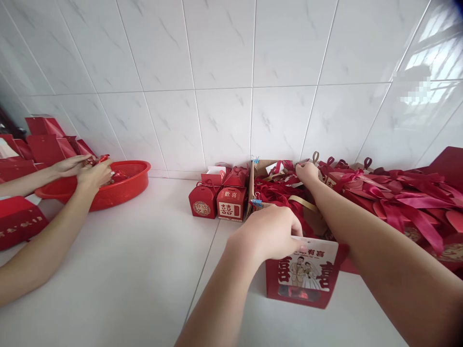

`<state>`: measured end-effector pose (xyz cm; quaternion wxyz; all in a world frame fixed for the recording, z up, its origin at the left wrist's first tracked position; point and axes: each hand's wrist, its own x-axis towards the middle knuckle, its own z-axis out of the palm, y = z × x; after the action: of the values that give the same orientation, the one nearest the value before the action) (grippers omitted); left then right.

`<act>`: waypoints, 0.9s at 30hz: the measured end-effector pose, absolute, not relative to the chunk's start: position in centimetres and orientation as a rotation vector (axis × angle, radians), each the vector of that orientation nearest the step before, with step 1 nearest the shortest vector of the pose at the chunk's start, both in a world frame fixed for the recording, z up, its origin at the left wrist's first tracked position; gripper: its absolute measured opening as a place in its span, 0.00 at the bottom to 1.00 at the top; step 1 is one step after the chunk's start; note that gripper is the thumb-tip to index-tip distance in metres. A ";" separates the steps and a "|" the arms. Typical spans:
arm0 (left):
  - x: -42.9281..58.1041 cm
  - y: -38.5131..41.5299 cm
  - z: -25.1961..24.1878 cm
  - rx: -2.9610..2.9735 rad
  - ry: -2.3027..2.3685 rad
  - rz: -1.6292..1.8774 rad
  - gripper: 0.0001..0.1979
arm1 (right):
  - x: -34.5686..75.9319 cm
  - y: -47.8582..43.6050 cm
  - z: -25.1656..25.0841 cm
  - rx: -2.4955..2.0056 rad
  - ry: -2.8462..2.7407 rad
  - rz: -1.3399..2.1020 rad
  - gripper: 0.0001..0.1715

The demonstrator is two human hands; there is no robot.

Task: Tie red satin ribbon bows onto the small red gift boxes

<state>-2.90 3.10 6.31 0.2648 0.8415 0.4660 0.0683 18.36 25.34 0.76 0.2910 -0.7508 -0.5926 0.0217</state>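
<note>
My left hand (269, 233) grips the top edge of a red and white gift box (303, 277) printed with a bridal couple. The box is upright over the white counter, with a small clear window low on its front. Farther back, my right hand (308, 173) is at the far right of an open cardboard box (251, 188) full of dark red ribbons (273, 190). Its fingers are curled together at the ribbons; whatever they pinch is hidden. Blue binder clips (256, 203) sit on the cardboard box's rim.
Small red gift boxes (230, 205) stand left of the cardboard box. Ribboned red boxes (398, 197) crowd the right. At left, another person's hands (94, 173) handle small red items over a red plastic basket (125, 190). More red boxes (50, 147) pile behind; a tiled wall (224, 125) backs the counter.
</note>
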 end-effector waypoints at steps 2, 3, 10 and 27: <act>-2.9 3.1 6.3 2.278 1.257 0.193 0.06 | 18.3 25.1 0.9 -2.074 -1.556 0.074 0.16; -2.9 3.1 6.3 2.279 1.256 0.194 0.06 | 18.3 25.0 0.9 -2.104 -1.556 0.081 0.16; -2.8 3.0 6.4 2.278 1.282 0.181 0.08 | 17.4 23.7 0.7 -2.141 -1.814 0.011 0.17; -2.7 3.2 6.3 2.257 1.281 0.148 0.08 | 16.6 25.0 -0.7 -2.076 -2.233 0.290 0.18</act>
<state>-2.75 3.16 6.25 0.2677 0.8366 0.4749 0.0547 16.60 24.97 -0.69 0.0393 -0.6774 -0.7285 0.0946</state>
